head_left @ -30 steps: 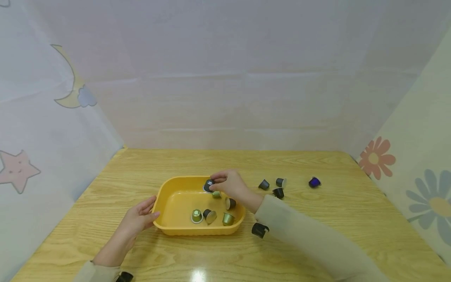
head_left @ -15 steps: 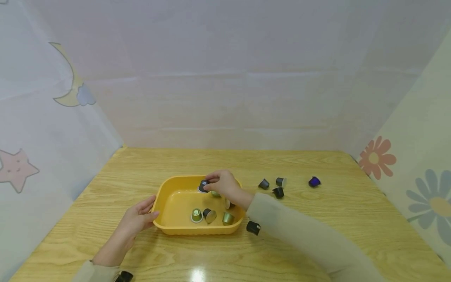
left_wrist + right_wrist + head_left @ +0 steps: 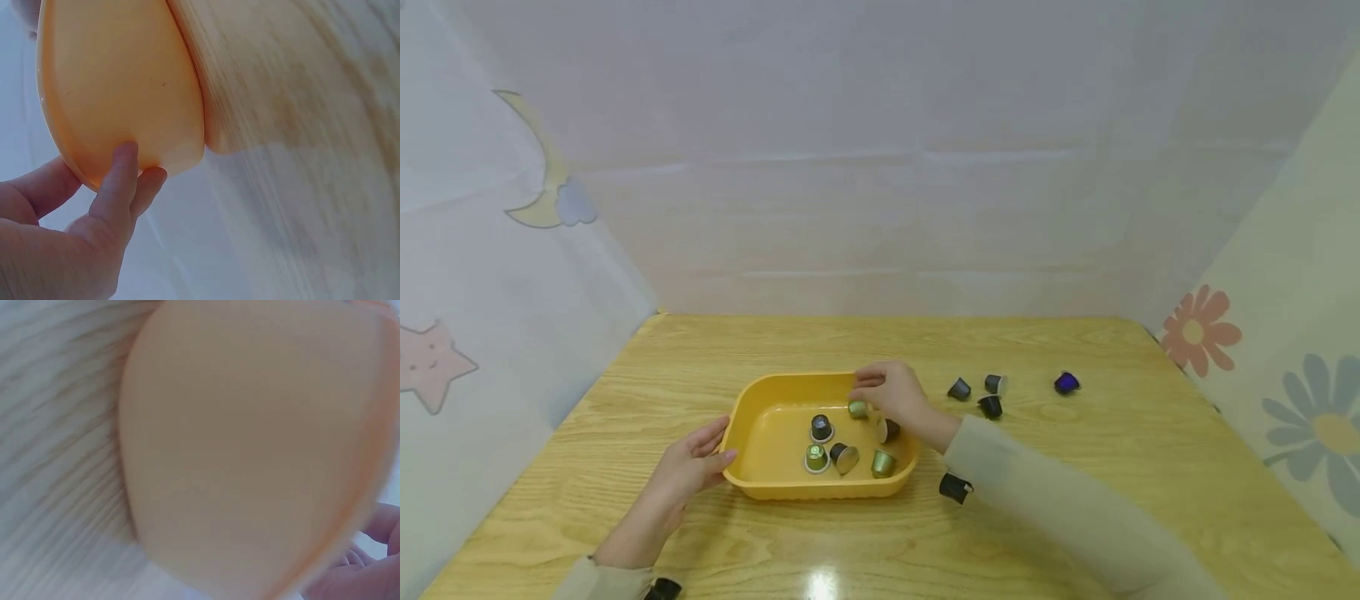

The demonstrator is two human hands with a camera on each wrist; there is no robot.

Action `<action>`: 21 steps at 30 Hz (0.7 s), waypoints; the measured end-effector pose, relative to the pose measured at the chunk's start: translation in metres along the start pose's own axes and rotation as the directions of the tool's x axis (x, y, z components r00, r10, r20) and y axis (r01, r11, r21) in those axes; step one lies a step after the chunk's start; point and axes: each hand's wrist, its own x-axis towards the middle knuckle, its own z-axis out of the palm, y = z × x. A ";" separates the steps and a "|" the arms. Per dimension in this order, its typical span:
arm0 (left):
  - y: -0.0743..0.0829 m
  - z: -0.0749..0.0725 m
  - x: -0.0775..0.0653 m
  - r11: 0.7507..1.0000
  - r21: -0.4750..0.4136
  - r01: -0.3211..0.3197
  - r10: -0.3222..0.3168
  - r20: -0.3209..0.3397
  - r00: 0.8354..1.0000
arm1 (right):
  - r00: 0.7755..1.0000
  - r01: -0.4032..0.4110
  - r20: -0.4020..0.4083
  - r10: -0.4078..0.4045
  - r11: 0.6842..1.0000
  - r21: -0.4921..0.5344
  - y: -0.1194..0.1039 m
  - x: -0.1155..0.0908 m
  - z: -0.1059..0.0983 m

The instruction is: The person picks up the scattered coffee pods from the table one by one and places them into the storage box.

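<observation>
A yellow plastic tray (image 3: 822,492) lies on the table with several coffee capsules inside. My left hand (image 3: 688,462) grips its left rim; in the left wrist view, fingers (image 3: 119,181) press the outer wall and the thumb lies behind the rim. A dark blue-grey capsule (image 3: 822,428) stands in the tray, just behind a green one (image 3: 816,457). Over the back right rim hangs my right hand (image 3: 895,393), with its loosely bent fingertips above another green capsule (image 3: 858,409); no capsule shows in its fingers. In the right wrist view the tray wall hides most of that hand.
Also in the tray are two black capsules with gold lids (image 3: 844,457) and a green capsule (image 3: 883,464). Right of it on the wooden table (image 3: 1075,467) lie three dark capsules (image 3: 991,407) and a purple one (image 3: 1067,383). Fabric walls (image 3: 880,208) enclose the back and sides.
My right hand has moved left, let go of the dark blue-grey capsule in the tray, and drawn back to the right. My left hand keeps its hold on the rim.
</observation>
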 end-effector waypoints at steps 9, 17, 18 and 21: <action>0.000 -0.001 0.002 1.000 -0.005 0.003 -0.003 0.000 1.000 | 0.998 0.005 -0.070 -0.003 1.000 0.025 0.015 -0.021 -0.043; 0.001 -0.003 0.001 1.000 0.013 0.000 0.000 0.014 1.000 | 0.990 0.010 -0.139 -0.014 1.000 -0.029 0.026 -0.041 -0.079; 0.001 -0.003 0.001 1.000 0.016 0.002 -0.003 0.015 1.000 | 0.989 0.019 -0.144 -0.024 0.999 -0.037 0.027 -0.043 -0.083; 0.001 -0.002 0.000 1.000 0.020 0.007 -0.007 0.019 1.000 | 0.986 0.033 -0.159 -0.042 0.998 -0.057 0.028 -0.050 -0.096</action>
